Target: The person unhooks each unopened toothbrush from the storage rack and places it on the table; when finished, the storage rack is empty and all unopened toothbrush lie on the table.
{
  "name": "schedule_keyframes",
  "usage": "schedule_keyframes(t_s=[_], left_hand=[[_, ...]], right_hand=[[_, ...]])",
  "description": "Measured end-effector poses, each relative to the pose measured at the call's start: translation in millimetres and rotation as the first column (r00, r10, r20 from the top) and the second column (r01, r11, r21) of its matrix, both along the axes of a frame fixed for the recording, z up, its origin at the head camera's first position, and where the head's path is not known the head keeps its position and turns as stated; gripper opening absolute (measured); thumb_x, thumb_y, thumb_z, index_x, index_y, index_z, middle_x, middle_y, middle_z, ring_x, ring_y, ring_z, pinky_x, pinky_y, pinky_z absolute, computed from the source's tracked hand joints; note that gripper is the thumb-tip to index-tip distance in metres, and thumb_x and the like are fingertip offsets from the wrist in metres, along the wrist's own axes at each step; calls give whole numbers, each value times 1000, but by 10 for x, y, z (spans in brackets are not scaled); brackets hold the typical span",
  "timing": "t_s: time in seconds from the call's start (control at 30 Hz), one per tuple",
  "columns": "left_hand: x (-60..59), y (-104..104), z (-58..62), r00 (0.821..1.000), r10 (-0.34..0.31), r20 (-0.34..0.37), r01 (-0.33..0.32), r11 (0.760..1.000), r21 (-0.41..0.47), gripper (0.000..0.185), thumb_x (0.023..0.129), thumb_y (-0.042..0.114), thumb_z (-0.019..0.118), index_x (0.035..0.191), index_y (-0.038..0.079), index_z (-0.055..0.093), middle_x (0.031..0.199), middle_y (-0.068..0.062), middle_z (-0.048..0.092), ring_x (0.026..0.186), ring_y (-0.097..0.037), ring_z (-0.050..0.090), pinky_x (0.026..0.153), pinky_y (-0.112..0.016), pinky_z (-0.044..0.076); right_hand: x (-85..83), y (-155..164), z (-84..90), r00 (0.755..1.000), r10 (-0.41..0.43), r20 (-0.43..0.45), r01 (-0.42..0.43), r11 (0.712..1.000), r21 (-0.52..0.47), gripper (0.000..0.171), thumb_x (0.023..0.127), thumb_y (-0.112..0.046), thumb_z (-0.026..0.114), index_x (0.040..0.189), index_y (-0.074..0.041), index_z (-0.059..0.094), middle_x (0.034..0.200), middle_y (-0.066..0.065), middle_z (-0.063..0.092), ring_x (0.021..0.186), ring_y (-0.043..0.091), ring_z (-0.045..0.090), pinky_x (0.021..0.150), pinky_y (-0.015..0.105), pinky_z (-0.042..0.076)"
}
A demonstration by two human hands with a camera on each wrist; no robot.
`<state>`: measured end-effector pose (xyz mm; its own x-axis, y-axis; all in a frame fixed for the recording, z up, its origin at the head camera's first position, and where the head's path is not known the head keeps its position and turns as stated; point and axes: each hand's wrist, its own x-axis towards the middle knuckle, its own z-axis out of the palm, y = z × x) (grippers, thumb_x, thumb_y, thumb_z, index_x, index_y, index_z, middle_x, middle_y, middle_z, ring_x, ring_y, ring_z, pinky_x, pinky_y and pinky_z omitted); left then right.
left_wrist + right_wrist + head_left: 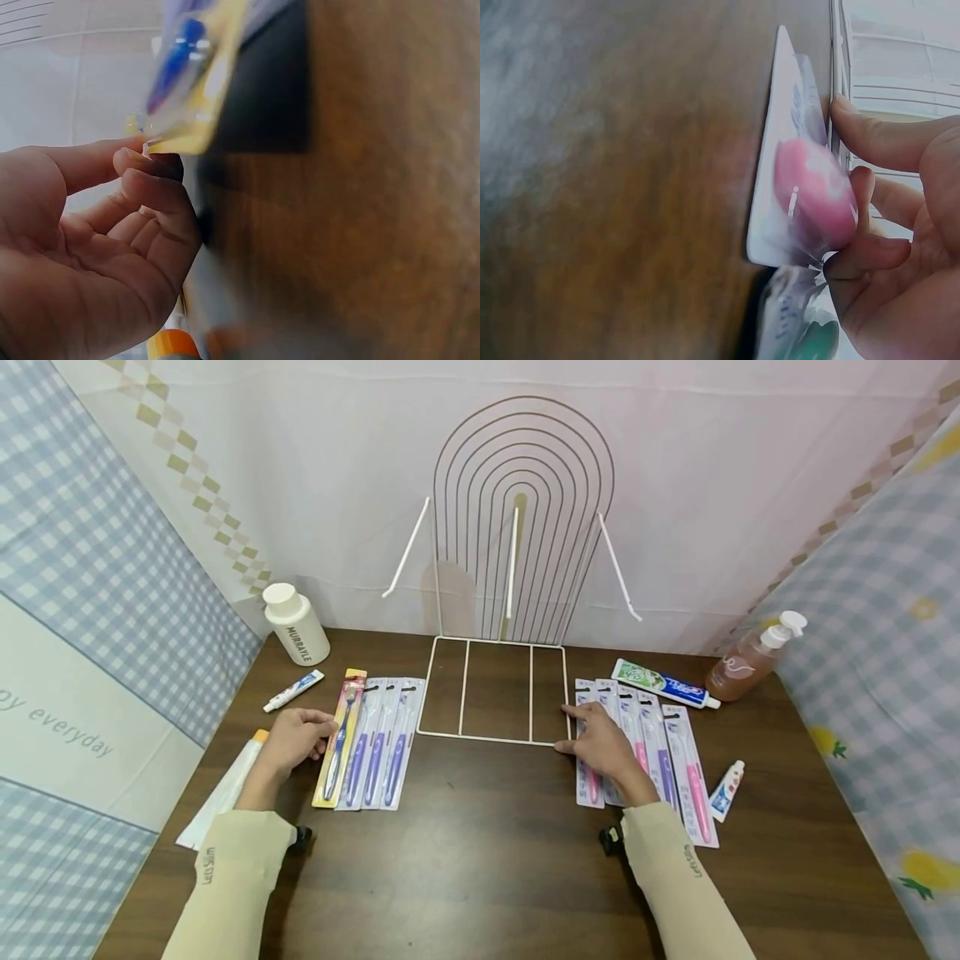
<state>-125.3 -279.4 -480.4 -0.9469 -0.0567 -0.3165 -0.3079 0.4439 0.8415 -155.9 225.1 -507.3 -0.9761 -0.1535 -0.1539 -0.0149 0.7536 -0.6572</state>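
A toothbrush in yellow packaging (340, 752) lies at the left end of a row of packaged purple toothbrushes (385, 752). My left hand (294, 739) pinches its left edge between thumb and fingertips; the left wrist view shows the yellow card edge (196, 139) at the fingertips. My right hand (603, 743) is over the leftmost packaged pink toothbrush (591, 783), thumb and index finger spread apart at the right edge of the white wire rack (495, 739). In the right wrist view the other fingers (870, 255) bend close beside the pink handle (814, 187).
More packaged toothbrushes (697, 785) lie on the right, with a toothpaste tube (660, 683), a small tube (726, 791) and a pump bottle (750, 660). A white bottle (298, 627), small tube (293, 691) and white tube (221, 793) are left. Three rack prongs (512, 564) jut forward.
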Motion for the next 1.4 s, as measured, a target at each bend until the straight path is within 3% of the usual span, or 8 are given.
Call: schedule_keyframes(t_s=[0.37, 0.67, 1.07, 1.27, 1.4], left_hand=[[14, 54, -22, 1000, -10, -9, 10, 999, -46, 33, 109, 6, 64, 125, -21, 72, 75, 4, 68, 61, -6, 59, 56, -24, 54], [11, 83, 10, 1000, -11, -22, 9, 997, -80, 31, 109, 6, 63, 122, -20, 75, 74, 1, 68, 62, -8, 61, 56, -24, 55], [9, 91, -40, 999, 32, -15, -33, 992, -122, 30, 110, 7, 62, 121, -18, 73, 91, -17, 78, 64, -8, 69, 58, -25, 60], [32, 103, -35, 999, 41, -32, -44, 991, -130, 30, 112, 9, 63, 123, -17, 73, 86, -12, 76, 63, -9, 66, 57, -25, 58], [45, 129, -43, 997, 52, -63, -59, 991, -124, 32, 113, 11, 64, 129, -15, 73, 84, -7, 74, 65, -11, 62, 58, -26, 54]], right_hand=[[-69, 108, -194, 999, 6, -42, -6, 1000, -6, 81, 90, -22, 95, 162, -4, 63, 159, 28, 58, 127, 42, 64, 119, 67, 49], [30, 22, 5, 1000, -7, 26, 7, 1000, 1, 80, 96, -18, 91, 166, -1, 57, 163, 31, 53, 120, 41, 63, 118, 66, 49], [48, 49, -17, 1000, -3, 8, 3, 1000, -20, 79, 94, -19, 92, 164, -2, 60, 160, 31, 54, 114, 37, 62, 115, 61, 51], [57, 33, -12, 1000, -24, 10, 24, 1000, -17, 80, 91, -19, 94, 163, -3, 62, 158, 29, 57, 104, 30, 62, 105, 55, 52], [61, 31, 8, 999, -11, 31, 12, 1000, -3, 80, 94, -19, 91, 165, -2, 58, 162, 30, 53, 118, 40, 63, 116, 64, 50]])
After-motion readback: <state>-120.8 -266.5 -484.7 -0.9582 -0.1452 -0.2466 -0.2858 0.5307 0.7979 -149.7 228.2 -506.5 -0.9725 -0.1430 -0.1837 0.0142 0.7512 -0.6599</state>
